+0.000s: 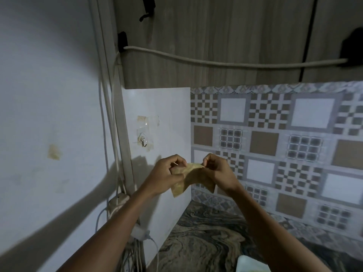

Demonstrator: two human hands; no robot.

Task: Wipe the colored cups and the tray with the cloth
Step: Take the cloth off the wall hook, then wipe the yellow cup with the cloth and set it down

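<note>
A small yellowish cloth (191,177) hangs in the air in front of the white wall panel, stretched between both hands. My left hand (169,173) pinches its left upper edge with curled fingers. My right hand (218,169) pinches the right upper corner. The cloth's lower corners droop below the hands. A pale object (251,265), perhaps the tray's edge, shows at the bottom of the frame beside my right forearm. No colored cups are in view.
A marbled countertop (206,238) lies below, backed by patterned tiles (284,146). A small adhesive hook (143,141) sticks to the white panel (169,122). Cables and a power strip (119,201) hang at the left. A wooden cabinet (225,32) with a rope is overhead.
</note>
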